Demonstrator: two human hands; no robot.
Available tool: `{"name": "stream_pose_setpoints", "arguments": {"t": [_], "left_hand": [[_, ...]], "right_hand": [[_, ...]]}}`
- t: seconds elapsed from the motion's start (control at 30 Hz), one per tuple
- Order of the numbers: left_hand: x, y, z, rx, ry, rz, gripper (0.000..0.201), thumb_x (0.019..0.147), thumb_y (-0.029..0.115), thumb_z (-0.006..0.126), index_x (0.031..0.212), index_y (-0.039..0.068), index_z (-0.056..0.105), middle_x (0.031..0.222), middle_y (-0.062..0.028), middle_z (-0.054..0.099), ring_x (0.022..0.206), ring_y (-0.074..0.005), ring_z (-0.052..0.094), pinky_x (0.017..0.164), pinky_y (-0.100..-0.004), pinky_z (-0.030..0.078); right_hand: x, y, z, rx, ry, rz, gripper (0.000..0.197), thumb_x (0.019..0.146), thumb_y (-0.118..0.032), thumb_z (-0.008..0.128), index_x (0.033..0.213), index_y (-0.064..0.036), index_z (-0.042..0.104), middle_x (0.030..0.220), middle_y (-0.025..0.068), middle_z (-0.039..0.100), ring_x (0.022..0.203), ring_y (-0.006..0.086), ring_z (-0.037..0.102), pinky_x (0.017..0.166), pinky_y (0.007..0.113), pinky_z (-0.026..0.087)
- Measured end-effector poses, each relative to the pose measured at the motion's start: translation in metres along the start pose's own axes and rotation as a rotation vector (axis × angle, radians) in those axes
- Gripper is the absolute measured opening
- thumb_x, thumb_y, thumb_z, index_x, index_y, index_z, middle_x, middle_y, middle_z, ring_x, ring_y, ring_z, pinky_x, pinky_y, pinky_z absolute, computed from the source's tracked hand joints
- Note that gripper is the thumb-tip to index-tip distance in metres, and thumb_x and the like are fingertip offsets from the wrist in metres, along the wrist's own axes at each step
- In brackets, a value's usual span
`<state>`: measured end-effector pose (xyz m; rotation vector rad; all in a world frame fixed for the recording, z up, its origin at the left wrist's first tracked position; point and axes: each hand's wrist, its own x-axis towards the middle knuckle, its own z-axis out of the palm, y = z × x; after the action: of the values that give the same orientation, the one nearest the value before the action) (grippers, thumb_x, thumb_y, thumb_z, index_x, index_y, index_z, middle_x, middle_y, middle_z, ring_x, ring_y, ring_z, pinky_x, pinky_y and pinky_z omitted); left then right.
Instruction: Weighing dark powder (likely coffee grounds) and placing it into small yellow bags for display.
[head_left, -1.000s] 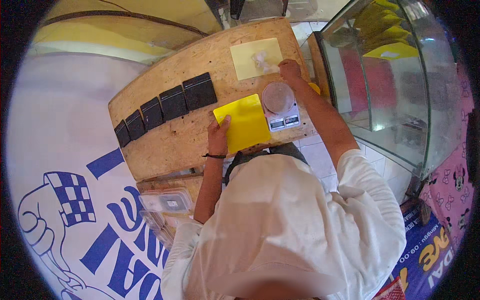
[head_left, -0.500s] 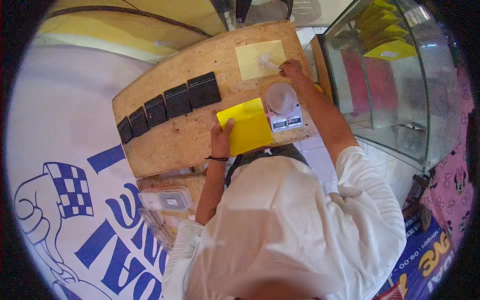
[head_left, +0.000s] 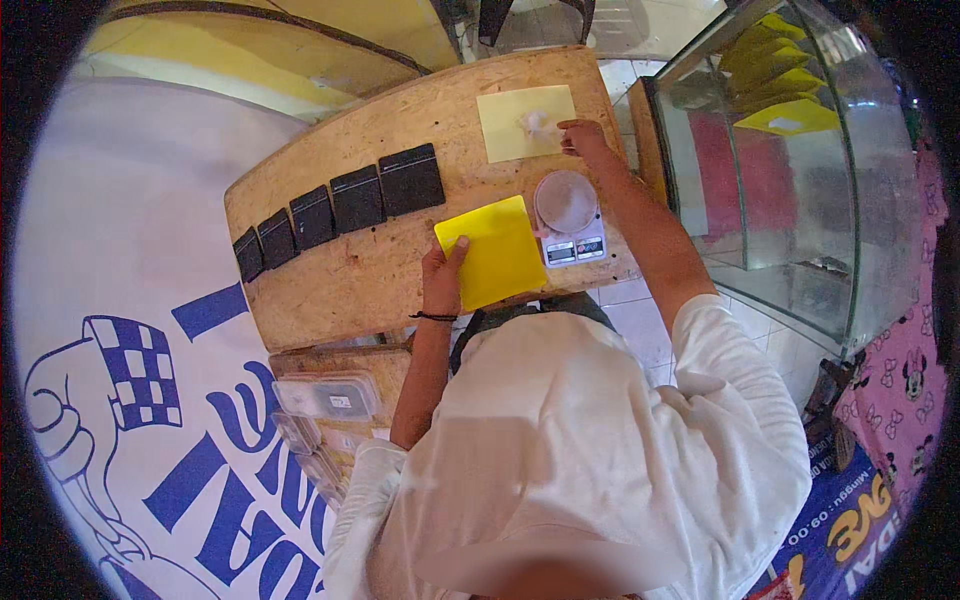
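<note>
A flat yellow pouch (head_left: 495, 255) with rounded corners is held at its left edge by my left hand (head_left: 444, 272), thumb on top. Beyond it, at the far right of the table, lies a pale yellow sheet (head_left: 500, 135) with a small heap of whitish material (head_left: 535, 122) on it. The fingers of my right hand (head_left: 583, 138) are pinched together at the sheet's right edge, beside that heap. Whatever they hold is too small to make out. Between my arms stands a white digital scale (head_left: 574, 250) with a round pan (head_left: 566, 201), close to the pouch's right edge.
Several black pouches (head_left: 411, 179) lie in a row on the wooden table (head_left: 340, 290), left of the sheet. Clear plastic boxes (head_left: 325, 397) sit on a lower surface at left. A glass case (head_left: 790, 230) holding yellow pouches (head_left: 790, 115) stands at right.
The view has shifted slightly. My right hand's fingertips have moved a little up along the sheet's edge, while my left hand keeps the yellow pouch in place.
</note>
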<state>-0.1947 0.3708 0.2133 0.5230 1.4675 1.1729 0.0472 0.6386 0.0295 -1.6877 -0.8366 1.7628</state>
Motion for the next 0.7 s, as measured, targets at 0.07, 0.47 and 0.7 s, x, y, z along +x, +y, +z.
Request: {"name": "stream_pose_setpoints", "arguments": {"t": [0.07,0.47,0.7], "left_hand": [[0.0,-0.001,-0.002,0.003,0.013,0.001,0.024,0.091,0.021,0.06,0.104,0.0,0.062,0.096,-0.0058,0.067,0.084,-0.0159,0.064,0.074,-0.0297,0.051],[0.005,0.001,-0.002,0.011,-0.03,0.0,0.027,0.09,0.021,0.061,0.106,-0.001,0.061,0.098,-0.0059,0.066,0.085,-0.0154,0.063,0.076,-0.0297,0.051],[0.003,0.006,0.001,-0.038,-0.051,0.006,0.025,0.091,0.02,0.06,0.106,0.0,0.062,0.098,-0.0043,0.066,0.086,-0.0138,0.062,0.078,-0.0282,0.05]], "right_hand": [[-0.008,-0.005,0.004,0.006,-0.021,0.008,0.029,0.078,0.001,0.054,0.103,-0.0078,0.067,0.082,0.0068,0.063,0.065,0.0169,0.062,0.058,0.032,0.056],[-0.019,-0.009,-0.005,-0.073,0.039,-0.09,0.027,0.081,-0.004,0.054,0.106,-0.0082,0.064,0.085,0.0058,0.064,0.068,0.017,0.065,0.057,0.032,0.054],[-0.036,-0.026,-0.01,-0.034,0.033,-0.165,0.02,0.085,-0.013,0.06,0.104,-0.0072,0.065,0.085,0.005,0.065,0.073,0.0158,0.064,0.062,0.03,0.053]]}}
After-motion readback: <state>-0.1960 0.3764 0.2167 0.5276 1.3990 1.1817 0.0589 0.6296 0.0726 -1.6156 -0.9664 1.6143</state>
